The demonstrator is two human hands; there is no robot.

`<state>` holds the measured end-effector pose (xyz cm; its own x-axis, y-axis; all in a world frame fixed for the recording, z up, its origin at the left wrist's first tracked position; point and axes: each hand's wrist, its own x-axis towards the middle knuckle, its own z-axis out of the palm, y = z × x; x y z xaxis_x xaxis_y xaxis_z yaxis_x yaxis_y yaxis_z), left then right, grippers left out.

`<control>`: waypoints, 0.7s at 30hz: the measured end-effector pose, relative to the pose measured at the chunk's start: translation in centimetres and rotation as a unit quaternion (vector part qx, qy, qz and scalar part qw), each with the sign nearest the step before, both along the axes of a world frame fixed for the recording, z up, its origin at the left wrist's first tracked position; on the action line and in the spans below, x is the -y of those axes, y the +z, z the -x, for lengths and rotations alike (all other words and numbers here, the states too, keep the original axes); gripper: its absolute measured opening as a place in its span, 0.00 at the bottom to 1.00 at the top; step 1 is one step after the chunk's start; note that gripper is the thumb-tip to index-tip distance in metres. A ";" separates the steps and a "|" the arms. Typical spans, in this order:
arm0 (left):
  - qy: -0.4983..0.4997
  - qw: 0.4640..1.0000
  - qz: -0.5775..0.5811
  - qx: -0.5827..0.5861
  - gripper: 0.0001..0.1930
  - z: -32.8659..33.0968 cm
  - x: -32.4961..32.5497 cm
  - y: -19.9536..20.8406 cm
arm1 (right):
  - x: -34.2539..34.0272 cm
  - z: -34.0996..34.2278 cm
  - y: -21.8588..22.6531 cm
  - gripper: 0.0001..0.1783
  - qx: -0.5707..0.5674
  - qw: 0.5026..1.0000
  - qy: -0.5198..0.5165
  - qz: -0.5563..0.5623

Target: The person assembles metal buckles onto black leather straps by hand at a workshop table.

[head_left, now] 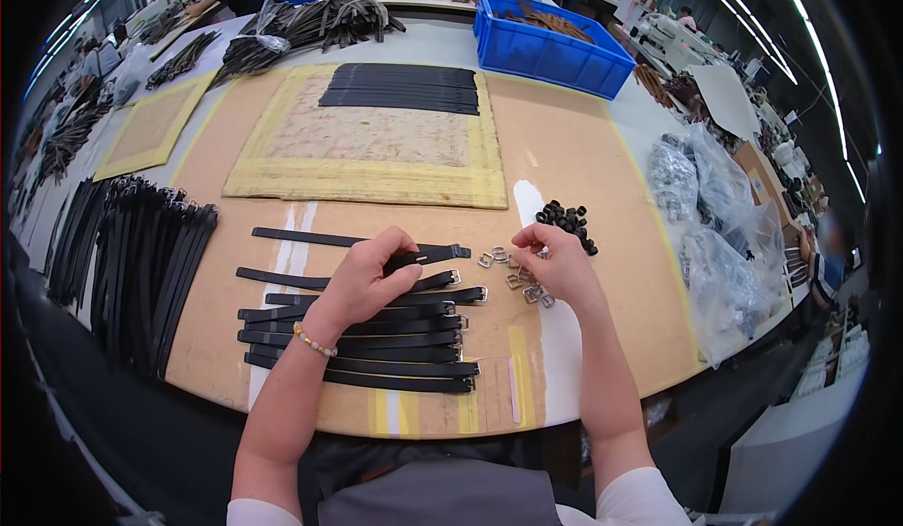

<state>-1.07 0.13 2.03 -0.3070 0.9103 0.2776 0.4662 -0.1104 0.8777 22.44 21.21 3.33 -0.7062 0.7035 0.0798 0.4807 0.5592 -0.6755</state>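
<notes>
My left hand (pixel 376 277) is closed on a black belt strap (pixel 439 253), whose slotted end reaches out to the right past the fingertips. Under and below that hand lie several black straps with metal buckles (pixel 404 368) at their right ends, side by side. My right hand (pixel 562 264) curls, thumb and fingers drawn together, over a small pile of loose silver buckles (pixel 531 293). Whatever is between its fingertips is too small to make out. Just beyond it sits a heap of small black loops (pixel 567 217).
A thick bundle of black straps (pixel 141 263) lies at left. Farther back, a yellow-taped board (pixel 376 159) carries a row of black strips (pixel 400 87). A blue crate (pixel 555 55) with brown strips stands behind; clear plastic bags (pixel 720 244) crowd the right edge. Other people work beyond.
</notes>
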 end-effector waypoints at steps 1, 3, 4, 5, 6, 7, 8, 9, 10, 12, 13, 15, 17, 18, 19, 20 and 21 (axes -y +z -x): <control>0.001 1.000 0.000 0.001 0.10 0.0 0.0 0.0 | 0.3 0.0 -0.1 0.11 0.003 0.999 0.023 -0.047; -0.010 1.000 0.023 -0.012 0.10 -0.1 -0.1 0.2 | 0.3 0.3 -0.9 0.11 0.019 0.999 0.028 -0.017; -0.008 1.000 0.024 -0.012 0.10 -0.2 -0.1 0.2 | 0.3 0.4 -1.2 0.11 0.035 0.999 0.034 0.012; -0.007 1.000 0.023 -0.015 0.10 -0.2 -0.2 0.2 | 0.3 0.5 -1.2 0.11 0.035 0.999 0.036 0.013; -0.005 1.000 0.021 -0.019 0.10 -0.3 -0.2 0.2 | 0.4 0.5 -1.0 0.10 0.044 0.998 0.022 0.041; -0.004 1.000 0.022 -0.019 0.10 -0.4 -0.2 0.2 | 0.4 0.5 -0.9 0.10 0.053 0.996 0.007 0.068; -0.003 1.000 0.015 -0.013 0.11 -0.5 -0.3 0.2 | 0.4 0.5 -0.8 0.10 0.054 0.996 0.008 0.068; -0.002 1.000 0.009 -0.008 0.11 -0.7 -0.3 0.3 | 0.4 0.4 -0.7 0.11 0.067 0.996 0.013 0.065; 0.000 1.000 0.010 -0.008 0.11 -0.7 -0.3 0.4 | 0.6 0.6 -0.6 0.12 0.080 0.995 0.018 0.063; -0.014 0.999 0.025 -0.019 0.12 -0.8 -0.1 0.7 | 1.3 0.8 0.4 0.11 0.062 0.995 0.020 0.081; -0.013 0.999 0.024 -0.019 0.12 -0.9 -0.2 0.7 | 1.5 0.9 0.8 0.11 0.043 0.994 0.018 0.097; -0.029 0.999 -0.006 -0.029 0.13 -1.0 -0.3 0.4 | 1.5 0.9 0.2 0.11 -0.046 0.980 0.058 0.186; -0.031 0.999 -0.003 -0.019 0.13 -1.1 -0.3 0.7 | 2.0 1.0 -0.4 0.11 -0.135 0.948 0.097 0.272; -0.034 0.999 -0.001 -0.009 0.13 -1.2 -0.3 0.7 | 2.6 1.3 -0.7 0.10 -0.176 0.934 0.116 0.289; -0.032 0.999 0.000 -0.008 0.13 -1.2 -0.3 0.7 | 3.1 1.4 -1.0 0.10 -0.217 0.917 0.136 0.305; -0.026 0.999 -0.014 -0.021 0.13 -1.1 -0.3 0.7 | 3.2 1.5 -1.3 0.10 -0.221 0.915 0.145 0.305; -0.020 0.999 -0.029 -0.034 0.13 -1.1 -0.3 0.7 | 3.5 1.6 -1.1 0.10 -0.220 0.915 0.146 0.306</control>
<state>0.03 0.39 2.77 -0.2492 0.9037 0.3482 0.5179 -0.1795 0.8364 20.86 17.69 2.25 -0.8654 0.4978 0.0564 -0.0229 0.0732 -0.9971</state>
